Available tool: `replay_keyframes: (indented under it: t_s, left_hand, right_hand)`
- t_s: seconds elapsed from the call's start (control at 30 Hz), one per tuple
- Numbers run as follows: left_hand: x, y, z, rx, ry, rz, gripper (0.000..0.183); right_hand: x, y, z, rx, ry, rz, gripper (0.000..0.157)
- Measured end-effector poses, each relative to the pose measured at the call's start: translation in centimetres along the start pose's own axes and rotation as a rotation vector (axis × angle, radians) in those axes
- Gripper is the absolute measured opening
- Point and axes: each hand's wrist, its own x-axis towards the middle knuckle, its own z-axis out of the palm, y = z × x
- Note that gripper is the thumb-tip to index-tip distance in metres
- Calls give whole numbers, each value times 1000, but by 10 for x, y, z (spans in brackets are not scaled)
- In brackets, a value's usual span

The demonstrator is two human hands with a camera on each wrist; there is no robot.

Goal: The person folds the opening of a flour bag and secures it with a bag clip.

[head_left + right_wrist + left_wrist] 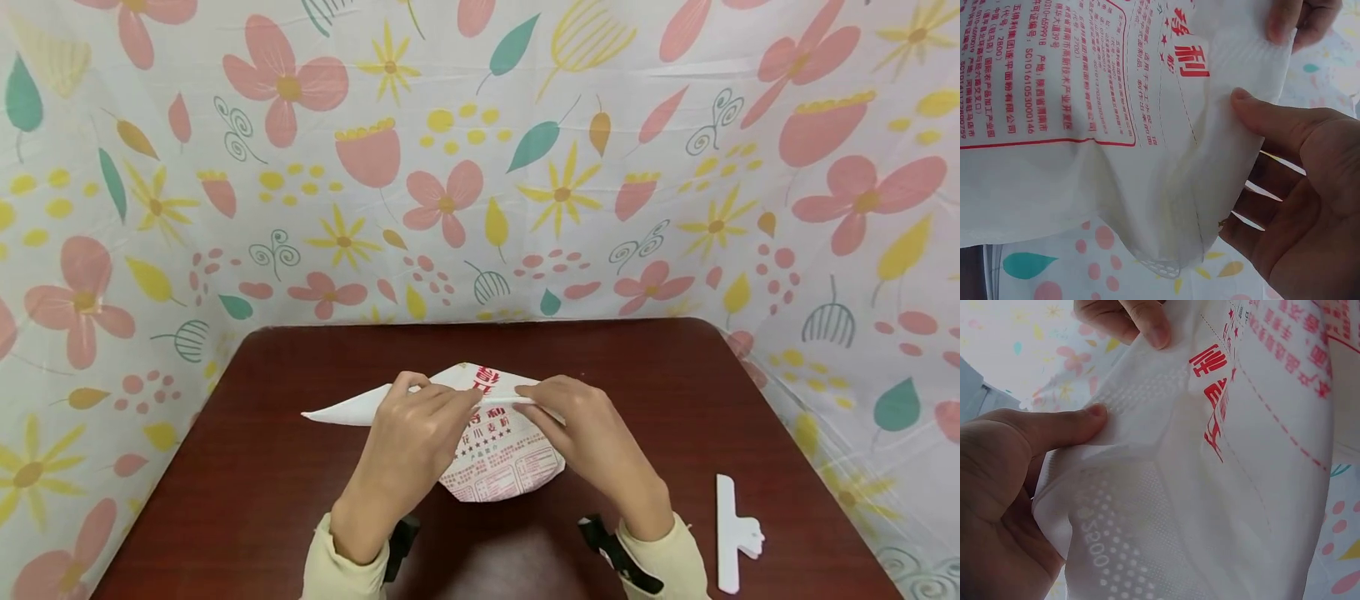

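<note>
A white flour bag with red print stands on the table between both hands, its top edge folded over. My left hand pinches the folded top at the left, and a white pointed flap sticks out to the left behind it. The right hand grips the fold at the right between thumb and fingers. In the left wrist view the left thumb presses on the white plastic. In the right wrist view the right thumb lies on the bag's front, with the other fingers behind its edge.
A white sealing clip lies on the dark red-brown table at the right, near the front. A flower-printed curtain encloses the table at the back and both sides.
</note>
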Motion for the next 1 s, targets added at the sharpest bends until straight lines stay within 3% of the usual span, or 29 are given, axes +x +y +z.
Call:
replay_keyframes:
  t_s: [0.17, 0.37, 0.8, 1.0]
  left_hand:
    - [0, -1, 0, -17, -3, -13, 16]
    - [0, -1, 1, -34, -28, -30, 11]
    - [-1, -8, 2, -57, -9, -49, 12]
    - [-3, -9, 2, -78, -29, -89, 10]
  right_hand:
    - [2, 1, -3, 6, -28, 10, 4]
    - [1, 3, -4, 5, -45, 26, 3]
    - [-9, 22, -34, -27, -239, 306, 12]
    - [-10, 25, -35, -52, -230, 280, 13]
